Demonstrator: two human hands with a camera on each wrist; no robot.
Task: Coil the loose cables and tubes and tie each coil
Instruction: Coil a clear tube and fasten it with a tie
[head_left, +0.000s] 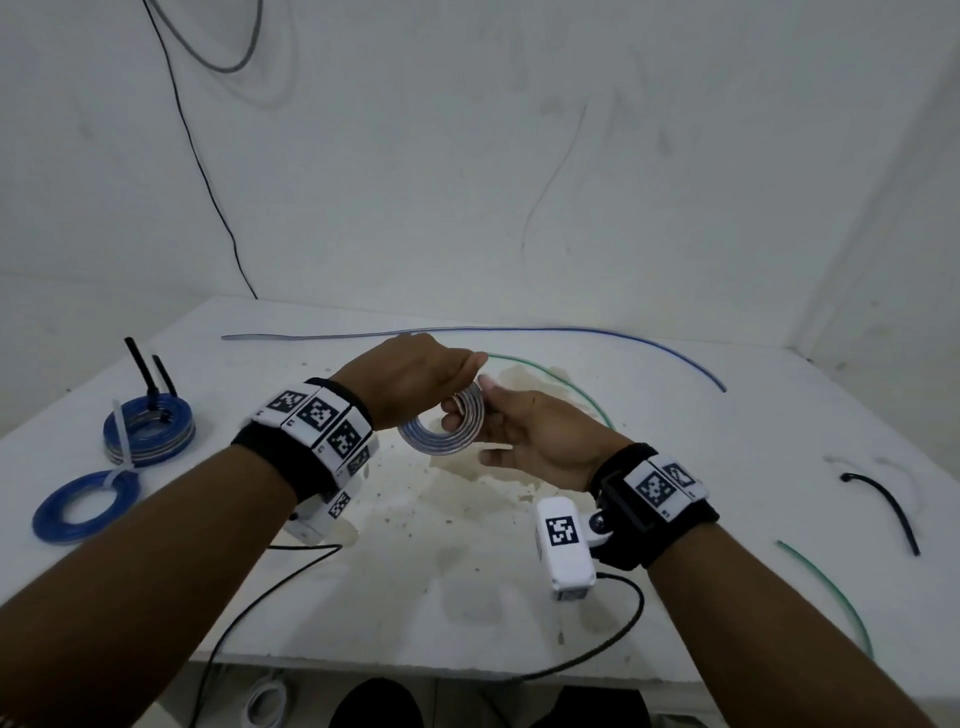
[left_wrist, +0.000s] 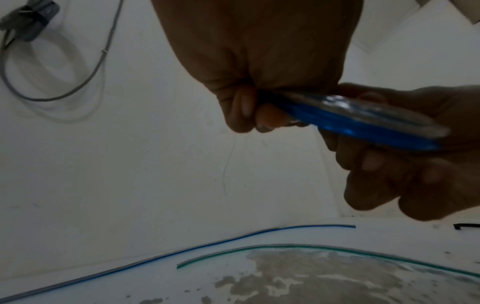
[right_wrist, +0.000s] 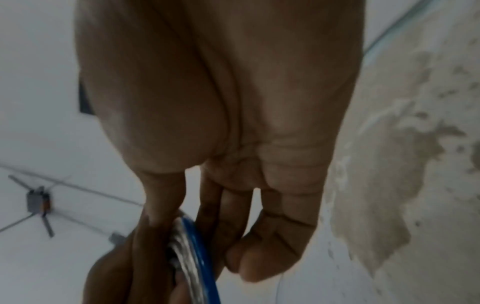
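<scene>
Across the white counter (head_left: 675, 467), reading clock-wise from its middle as the head view shows it, the uncoiled stock lies spread out, probably so each length can be taken singly: a blue tube (head_left: 519, 329) runs along the far edge from 11 to 1 o'clock, a green tube (head_left: 566, 384) curves off toward 1 o'clock behind the hands and shows again at 4 o'clock, and a short black piece (head_left: 883, 506) sits at 3 o'clock. At 9 o'clock two finished blue coils (head_left: 148, 431) lie near each other, each cinched with a white tie, the farther one also carrying black ties; parked there they stay clear of the working spot. Above the middle, off the surface, both hands hold the current coil (head_left: 441, 428), a flat blue-and-clear ring. The left hand (head_left: 410, 379) pinches its far rim from above, fingers curled, and the right hand (head_left: 540, 441) clamps the near rim between thumb and fingers; two grips on the ring most likely keep the springy turns from unwinding. This coil shows no tie that I can make out, so binding it looks like the pending step.
</scene>
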